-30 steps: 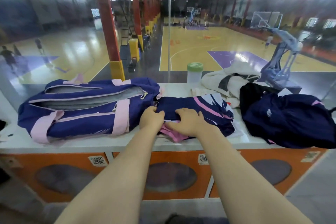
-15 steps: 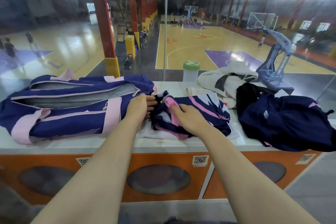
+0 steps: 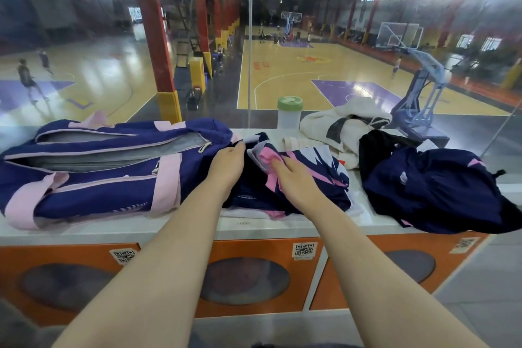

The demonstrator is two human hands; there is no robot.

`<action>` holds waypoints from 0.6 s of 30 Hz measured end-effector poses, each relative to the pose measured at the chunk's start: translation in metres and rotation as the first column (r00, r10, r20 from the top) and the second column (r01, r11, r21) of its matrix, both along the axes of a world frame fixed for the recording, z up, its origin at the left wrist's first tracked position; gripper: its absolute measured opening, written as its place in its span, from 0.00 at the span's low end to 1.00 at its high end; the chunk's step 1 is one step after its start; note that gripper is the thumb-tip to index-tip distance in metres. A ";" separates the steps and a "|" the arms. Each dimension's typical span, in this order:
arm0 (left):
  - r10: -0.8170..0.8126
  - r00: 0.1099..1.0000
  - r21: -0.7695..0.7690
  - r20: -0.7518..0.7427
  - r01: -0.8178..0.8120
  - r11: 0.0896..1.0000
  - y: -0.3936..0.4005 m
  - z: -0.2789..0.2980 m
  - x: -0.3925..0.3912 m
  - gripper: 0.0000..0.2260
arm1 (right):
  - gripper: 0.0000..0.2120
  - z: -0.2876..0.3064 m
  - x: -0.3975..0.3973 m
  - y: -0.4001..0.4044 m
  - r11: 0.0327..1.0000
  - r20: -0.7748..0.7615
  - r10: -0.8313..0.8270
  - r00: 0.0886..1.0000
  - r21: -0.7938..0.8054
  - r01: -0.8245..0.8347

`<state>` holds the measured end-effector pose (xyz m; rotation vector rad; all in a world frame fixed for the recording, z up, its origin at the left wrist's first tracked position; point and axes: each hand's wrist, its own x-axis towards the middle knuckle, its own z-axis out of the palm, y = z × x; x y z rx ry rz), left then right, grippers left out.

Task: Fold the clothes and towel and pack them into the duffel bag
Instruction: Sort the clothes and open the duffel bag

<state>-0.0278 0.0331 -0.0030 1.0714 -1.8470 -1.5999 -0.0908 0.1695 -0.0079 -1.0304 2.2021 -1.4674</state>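
A navy and pink duffel bag (image 3: 93, 178) lies on the left of the white counter (image 3: 169, 227), its top zip open and grey lining showing. Beside it lies a navy, pink and white jersey (image 3: 319, 175), partly folded. My left hand (image 3: 227, 168) grips the jersey's left edge next to the bag's end. My right hand (image 3: 293, 181) presses on the jersey and pinches a pink fold. A white towel (image 3: 339, 127) is bunched behind it. A dark navy garment (image 3: 440, 192) lies in a heap on the right.
A bottle with a green lid (image 3: 289, 113) stands at the counter's back edge against a glass wall. Beyond the glass is a basketball hall with people. Orange cabinet fronts (image 3: 245, 277) sit below the counter.
Both hands have moved from pressing the jersey's near edge to its far left part, lifting and turning a pink-edged fold over. The view has shifted slightly right.
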 end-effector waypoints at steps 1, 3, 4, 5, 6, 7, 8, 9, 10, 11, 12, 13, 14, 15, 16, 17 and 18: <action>-0.004 1.000 0.063 -0.017 0.005 0.998 0.003 0.004 -0.004 0.17 | 0.24 -0.001 0.002 0.001 1.000 -0.052 0.029 0.998 0.007 -0.029; -0.003 0.998 0.172 -0.064 0.014 0.985 0.004 0.004 -0.011 0.17 | 0.18 -0.005 0.003 0.003 0.997 -0.152 0.073 0.986 0.036 -0.068; -0.011 0.997 0.202 -0.081 0.027 0.979 0.004 0.003 -0.013 0.17 | 0.15 -0.007 0.001 0.004 0.995 -0.199 0.093 0.976 0.054 -0.084; -0.019 0.995 0.231 -0.095 0.041 0.972 0.002 0.002 -0.014 0.17 | 0.14 -0.008 -0.001 0.006 0.991 -0.239 0.124 0.963 0.084 -0.107; -0.024 0.993 0.278 -0.116 0.055 0.959 0.000 0.001 -0.015 0.17 | 0.13 -0.007 -0.002 0.009 0.982 -0.265 0.170 0.949 0.129 -0.139; -0.019 0.992 0.327 -0.123 0.059 0.943 0.000 0.003 -0.016 0.16 | 0.13 -0.007 -0.003 0.011 0.968 -0.264 0.219 0.939 0.177 -0.177; -0.010 0.991 0.356 -0.133 0.057 0.933 -0.001 0.005 -0.017 0.14 | 0.15 -0.006 -0.003 0.013 0.955 -0.234 0.259 0.937 0.205 -0.213; -0.005 0.992 0.342 -0.124 0.048 0.938 -0.001 0.009 -0.020 0.10 | 0.18 -0.007 -0.004 0.013 0.954 -0.185 0.264 0.947 0.195 -0.228; -0.001 0.994 0.307 -0.105 0.034 0.951 0.002 0.015 -0.022 0.05 | 0.20 -0.005 -0.005 0.013 0.967 -0.126 0.228 0.965 0.144 -0.210; 0.012 0.997 0.263 -0.080 0.010 0.965 0.004 0.019 -0.025 0.01 | 0.21 -0.004 -0.008 0.013 0.985 -0.068 0.160 0.985 0.072 -0.155; 0.031 0.997 0.222 -0.073 -0.014 0.975 0.005 0.020 -0.029 0.03 | 0.18 -0.002 -0.014 0.013 0.998 -0.015 0.069 0.997 -0.009 -0.069; 0.036 0.996 0.197 -0.078 -0.020 0.980 0.006 0.022 -0.032 0.04 | 0.13 -0.001 -0.021 0.014 0.995 0.037 -0.038 0.999 -0.090 0.041; 0.031 0.994 0.168 -0.104 -0.013 0.986 0.009 0.024 -0.036 0.05 | 0.10 0.001 -0.030 0.017 0.974 0.086 -0.154 0.984 -0.157 0.166; 0.003 0.991 0.116 -0.133 0.013 0.993 0.016 0.027 -0.040 0.06 | 0.10 0.003 -0.039 0.023 0.937 0.138 -0.258 0.956 -0.208 0.282; -0.051 0.984 0.055 -0.173 0.062 0.997 0.026 0.032 -0.042 0.07 | 0.11 0.005 -0.047 0.030 0.893 0.186 -0.346 0.920 -0.234 0.384; -0.126 0.973 -0.020 -0.194 0.124 0.992 0.037 0.037 -0.046 0.10 | 0.12 0.006 -0.055 0.038 0.851 0.234 -0.414 0.880 -0.243 0.465; -0.211 0.958 -0.088 -0.194 0.197 0.976 0.052 0.042 -0.048 0.14 | 0.12 0.008 -0.060 0.046 0.819 0.280 -0.448 0.849 -0.253 0.515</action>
